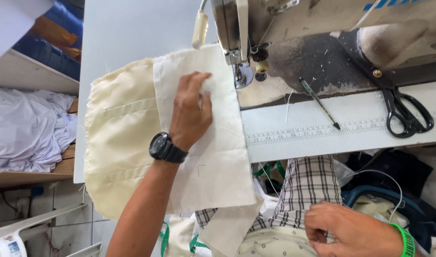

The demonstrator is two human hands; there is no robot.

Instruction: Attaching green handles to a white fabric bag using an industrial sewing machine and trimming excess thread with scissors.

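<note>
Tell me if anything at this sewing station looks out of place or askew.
Nothing is spilled or broken. The cream fabric has frayed, ragged edges, and both it and the white piece under the left hand overhang the table edge. A pen and scissors lie loose on the machine bed.

Grey sewing table [127, 33], running from top centre to right of frame, with a printed ruler strip [341, 131] along its near edge. Directly on it: cream fabric [120, 143] at left centre, overhanging the near edge, with a white fabric panel [222, 157] laid over it; sewing machine [322, 28] at top right; pen [319, 103] right of centre; black scissors [403, 112] at far right.
</note>
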